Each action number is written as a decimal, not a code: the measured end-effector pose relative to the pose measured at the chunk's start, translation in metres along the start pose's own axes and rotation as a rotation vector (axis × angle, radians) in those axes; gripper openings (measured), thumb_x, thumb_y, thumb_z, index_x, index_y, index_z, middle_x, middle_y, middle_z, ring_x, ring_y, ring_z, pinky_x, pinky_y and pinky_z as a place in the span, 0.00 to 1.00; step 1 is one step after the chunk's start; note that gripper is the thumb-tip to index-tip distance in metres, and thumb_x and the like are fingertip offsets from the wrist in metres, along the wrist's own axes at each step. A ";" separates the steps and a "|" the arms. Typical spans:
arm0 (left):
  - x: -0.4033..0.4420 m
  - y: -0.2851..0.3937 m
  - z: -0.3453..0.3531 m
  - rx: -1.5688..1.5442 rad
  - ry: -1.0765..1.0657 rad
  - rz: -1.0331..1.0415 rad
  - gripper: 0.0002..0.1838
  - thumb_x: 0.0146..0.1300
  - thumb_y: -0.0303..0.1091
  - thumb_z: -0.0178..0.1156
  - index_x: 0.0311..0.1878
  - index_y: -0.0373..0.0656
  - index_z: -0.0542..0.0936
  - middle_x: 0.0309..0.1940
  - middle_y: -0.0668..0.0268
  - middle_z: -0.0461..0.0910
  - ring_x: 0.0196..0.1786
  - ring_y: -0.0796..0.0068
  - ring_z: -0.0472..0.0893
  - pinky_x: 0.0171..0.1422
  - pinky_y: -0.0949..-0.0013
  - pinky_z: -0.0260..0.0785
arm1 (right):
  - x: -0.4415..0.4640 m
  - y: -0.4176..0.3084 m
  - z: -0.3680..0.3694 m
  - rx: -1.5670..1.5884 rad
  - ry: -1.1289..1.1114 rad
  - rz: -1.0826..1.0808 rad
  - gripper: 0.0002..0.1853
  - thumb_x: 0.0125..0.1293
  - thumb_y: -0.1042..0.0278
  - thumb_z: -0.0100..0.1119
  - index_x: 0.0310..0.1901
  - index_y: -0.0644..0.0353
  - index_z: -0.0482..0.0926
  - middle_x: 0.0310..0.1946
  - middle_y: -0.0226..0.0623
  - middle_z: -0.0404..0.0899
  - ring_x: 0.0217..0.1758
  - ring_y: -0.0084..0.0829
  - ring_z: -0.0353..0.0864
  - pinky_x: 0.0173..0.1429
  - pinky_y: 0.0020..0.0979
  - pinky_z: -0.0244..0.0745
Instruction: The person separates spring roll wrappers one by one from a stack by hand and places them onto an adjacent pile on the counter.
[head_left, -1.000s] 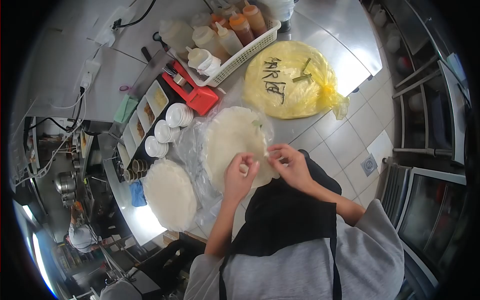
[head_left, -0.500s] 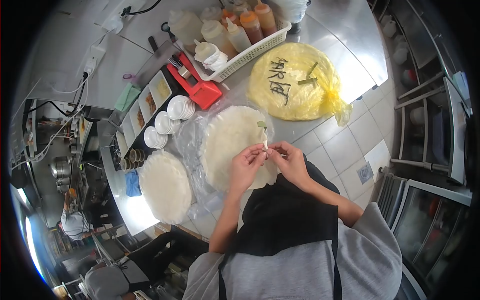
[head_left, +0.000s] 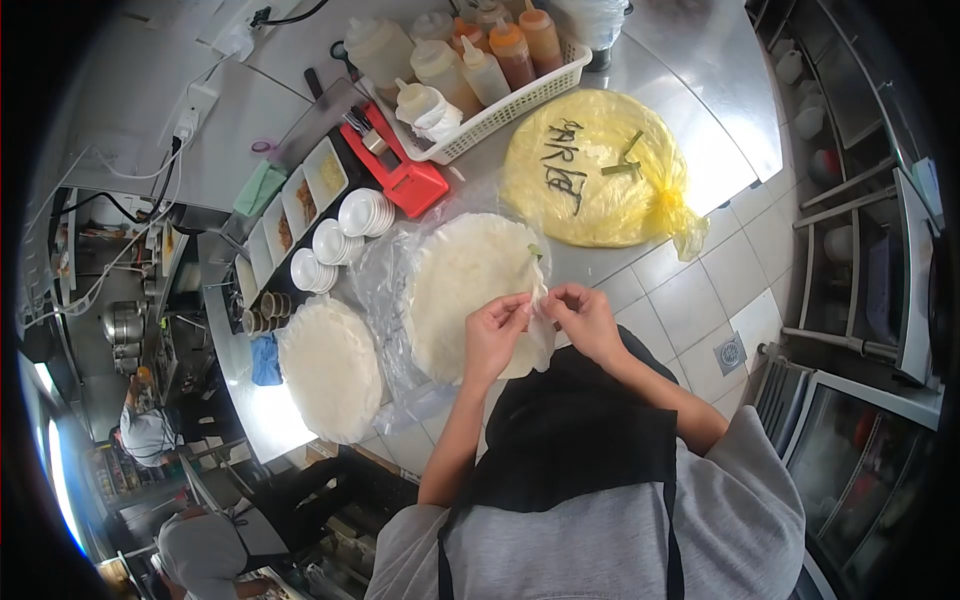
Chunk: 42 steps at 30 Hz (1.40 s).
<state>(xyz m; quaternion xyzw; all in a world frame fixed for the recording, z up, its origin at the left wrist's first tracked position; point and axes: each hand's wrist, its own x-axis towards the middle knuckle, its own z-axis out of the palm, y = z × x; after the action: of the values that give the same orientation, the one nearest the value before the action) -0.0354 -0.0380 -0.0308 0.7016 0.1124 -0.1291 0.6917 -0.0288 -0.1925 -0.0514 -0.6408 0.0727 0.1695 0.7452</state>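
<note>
Pale round sheet (head_left: 460, 275): on counter (head_left: 655, 75) before the person, clear plastic (head_left: 385, 275) beneath its left side, likely shielding it from metal. Left hand (head_left: 500, 325) and right hand (head_left: 580, 318) close together, fingertips pinching its right edge; thin rim probably offers the best purchase. Counts: one second round (head_left: 330, 370), left; one yellow bag (head_left: 595, 170), knotted, presumably to keep contents covered; three dish stacks (head_left: 337, 243); one basket (head_left: 515, 112), bottles upright, some hidden, total uncertain.

grey short-sleeved shirt (head_left: 570, 545), black apron (head_left: 580, 455)
</note>
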 end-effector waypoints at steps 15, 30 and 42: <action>-0.003 -0.004 -0.009 0.318 0.212 0.175 0.13 0.58 0.25 0.58 0.47 0.35 0.78 0.32 0.63 0.79 0.33 0.80 0.77 0.39 0.76 0.71 | 0.013 0.012 -0.008 -0.203 0.068 -0.040 0.08 0.56 0.72 0.59 0.33 0.68 0.75 0.23 0.31 0.77 0.24 0.19 0.74 0.28 0.24 0.70; -0.017 0.035 -0.060 0.713 0.534 0.246 0.09 0.58 0.31 0.60 0.33 0.32 0.81 0.18 0.65 0.75 0.22 0.85 0.68 0.27 0.75 0.62 | 0.025 -0.013 -0.001 -0.172 0.152 -0.022 0.07 0.52 0.73 0.59 0.28 0.69 0.76 0.14 0.41 0.73 0.18 0.31 0.77 0.22 0.33 0.70; -0.017 0.016 -0.058 0.936 0.318 0.206 0.13 0.57 0.36 0.60 0.39 0.35 0.77 0.28 0.53 0.78 0.31 0.56 0.78 0.39 0.60 0.69 | 0.059 -0.043 0.028 -0.935 0.074 -0.566 0.14 0.50 0.67 0.61 0.39 0.60 0.76 0.26 0.44 0.79 0.31 0.47 0.78 0.37 0.42 0.74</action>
<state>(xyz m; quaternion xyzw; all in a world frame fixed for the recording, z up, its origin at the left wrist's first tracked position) -0.0445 0.0204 -0.0099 0.9550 0.0764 0.0116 0.2863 0.0379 -0.1612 -0.0262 -0.9039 -0.1593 -0.0460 0.3942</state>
